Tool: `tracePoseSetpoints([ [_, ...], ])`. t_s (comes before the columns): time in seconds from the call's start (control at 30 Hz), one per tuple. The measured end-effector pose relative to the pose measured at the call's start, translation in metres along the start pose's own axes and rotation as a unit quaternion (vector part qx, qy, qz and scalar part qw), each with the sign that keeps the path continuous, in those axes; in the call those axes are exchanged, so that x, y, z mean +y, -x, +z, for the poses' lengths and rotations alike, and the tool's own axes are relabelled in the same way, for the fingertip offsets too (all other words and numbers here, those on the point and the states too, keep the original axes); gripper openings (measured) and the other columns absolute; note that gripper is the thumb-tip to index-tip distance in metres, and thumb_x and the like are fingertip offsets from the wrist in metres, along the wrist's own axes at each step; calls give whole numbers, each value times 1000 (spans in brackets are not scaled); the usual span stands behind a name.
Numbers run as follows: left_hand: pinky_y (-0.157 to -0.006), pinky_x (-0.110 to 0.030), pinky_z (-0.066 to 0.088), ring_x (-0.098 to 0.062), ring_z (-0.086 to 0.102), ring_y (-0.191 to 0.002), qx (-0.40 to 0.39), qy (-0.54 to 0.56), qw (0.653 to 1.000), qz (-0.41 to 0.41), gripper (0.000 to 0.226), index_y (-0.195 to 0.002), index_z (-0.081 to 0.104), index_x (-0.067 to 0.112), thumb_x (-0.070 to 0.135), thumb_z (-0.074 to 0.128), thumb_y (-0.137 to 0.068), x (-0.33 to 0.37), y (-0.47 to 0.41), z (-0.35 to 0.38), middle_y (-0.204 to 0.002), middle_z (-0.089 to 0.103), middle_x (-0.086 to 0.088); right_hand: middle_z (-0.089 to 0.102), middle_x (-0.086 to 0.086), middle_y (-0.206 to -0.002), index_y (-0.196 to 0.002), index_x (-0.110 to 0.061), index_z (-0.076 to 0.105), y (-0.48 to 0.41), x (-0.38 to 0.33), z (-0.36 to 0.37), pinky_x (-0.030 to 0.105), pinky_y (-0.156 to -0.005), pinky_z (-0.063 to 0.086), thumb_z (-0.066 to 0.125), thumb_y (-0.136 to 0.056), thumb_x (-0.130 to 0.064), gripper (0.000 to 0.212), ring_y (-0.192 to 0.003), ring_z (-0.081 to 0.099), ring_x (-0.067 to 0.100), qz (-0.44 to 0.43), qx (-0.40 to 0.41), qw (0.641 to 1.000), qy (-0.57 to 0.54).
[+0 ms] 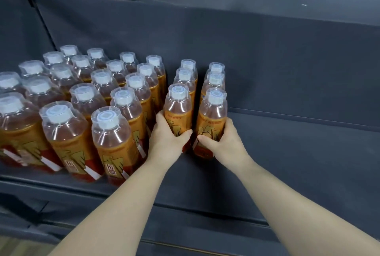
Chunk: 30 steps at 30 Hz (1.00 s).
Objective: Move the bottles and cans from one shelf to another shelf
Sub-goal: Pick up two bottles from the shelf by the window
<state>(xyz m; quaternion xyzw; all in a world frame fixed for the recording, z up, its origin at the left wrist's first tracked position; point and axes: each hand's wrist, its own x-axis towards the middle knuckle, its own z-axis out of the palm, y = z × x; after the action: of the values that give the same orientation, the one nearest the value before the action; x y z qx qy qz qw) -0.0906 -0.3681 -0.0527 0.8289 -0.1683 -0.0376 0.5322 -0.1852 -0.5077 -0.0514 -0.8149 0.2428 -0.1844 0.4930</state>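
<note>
Head view: two bare forearms reach from the bottom edge onto a dark grey shelf. The left hand is wrapped around the lower body of the left bottle, the front one of a short row of three. The right hand is wrapped around the right bottle, the front one of a second row of three just beside it. Both bottles stand upright near the middle of the shelf, holding amber drink, with white caps under clear wrap. To the left, a packed block of bottles of the same kind fills the shelf in several rows. The shelf's right part is bare.
</note>
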Motion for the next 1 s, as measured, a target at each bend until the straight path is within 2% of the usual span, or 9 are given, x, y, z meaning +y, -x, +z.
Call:
tracePoseSetpoints([
  [0.1, -88, -32, 46, -19, 54, -115, -1, -15, 1000, 4, 86, -145, 27, 27, 38, 80, -79, -2, 1, 0, -130, 52, 2, 50, -5, -135, -144, -27, 35, 4, 1, 8, 40, -102, 52, 83, -71, -52, 91, -121, 54, 11, 9, 31, 999, 3],
  [0.2, -89, -40, 55, -21, 60, -110, -18, -32, 999, 11, 89, -145, 21, 32, 38, 80, -78, -6, 3, -1, -131, 50, 2, 43, -4, -132, -144, -22, 35, 6, -2, 14, 34, -98, 49, 84, -71, -54, 93, -120, 49, 13, 25, 70, 995, 62],
  [0.3, -84, -45, 59, -24, 67, -99, -31, -59, 998, 2, 83, -142, 22, 33, 36, 77, -80, -8, 2, -1, -126, 53, 1, 43, -1, -131, -142, -22, 35, 4, -4, 19, 40, -99, 51, 83, -70, -56, 92, -122, 50, 19, 45, 90, 992, 79],
  [0.4, -81, -46, 59, -25, 69, -93, -19, -75, 997, -8, 78, -136, 26, 31, 42, 78, -78, -7, 0, 3, -123, 55, 0, 46, -1, -130, -141, -20, 36, 0, -3, 21, 39, -98, 52, 85, -74, -46, 87, -118, 52, 17, 40, 94, 993, 60],
  [0.5, -82, -47, 58, -28, 65, -101, 2, -94, 995, -16, 84, -136, 28, 23, 48, 80, -75, -3, -1, 6, -124, 55, -3, 50, -2, -129, -140, -21, 35, -4, -2, 21, 39, -96, 54, 84, -76, -38, 83, -116, 55, 16, 25, 101, 994, 32],
  [0.7, -90, -48, 54, -32, 56, -116, 12, -87, 996, -24, 88, -139, 29, 16, 44, 83, -75, 4, -4, 9, -134, 50, -7, 51, -2, -125, -140, -20, 34, -8, 1, 22, 34, -92, 55, 84, -77, -31, 81, -112, 57, 15, 23, 85, 996, -9],
  [0.77, -93, -48, 53, -31, 55, -119, 3, -75, 997, -21, 92, -143, 26, 18, 41, 83, -75, 3, -5, 10, -137, 48, -6, 50, -2, -127, -142, -20, 33, -8, 3, 21, 31, -90, 54, 83, -78, -33, 82, -113, 56, 14, 25, 79, 997, -5],
  [0.87, -98, -45, 51, -27, 54, -123, -12, -62, 998, -7, 96, -149, 19, 21, 35, 82, -78, 0, -3, 8, -140, 47, -4, 51, -3, -129, -141, -22, 35, -9, 4, 21, 37, -94, 55, 84, -76, -41, 84, -114, 56, 14, 22, 90, 996, 17],
  [1.0, -95, -47, 54, -26, 58, -118, -9, -67, 998, 5, 89, -147, 22, 23, 34, 80, -80, -3, -4, 6, -131, 54, -4, 52, -4, -125, -138, -22, 39, -9, 2, 22, 38, -91, 56, 84, -73, -48, 83, -111, 57, 14, 23, 111, 993, 45],
])
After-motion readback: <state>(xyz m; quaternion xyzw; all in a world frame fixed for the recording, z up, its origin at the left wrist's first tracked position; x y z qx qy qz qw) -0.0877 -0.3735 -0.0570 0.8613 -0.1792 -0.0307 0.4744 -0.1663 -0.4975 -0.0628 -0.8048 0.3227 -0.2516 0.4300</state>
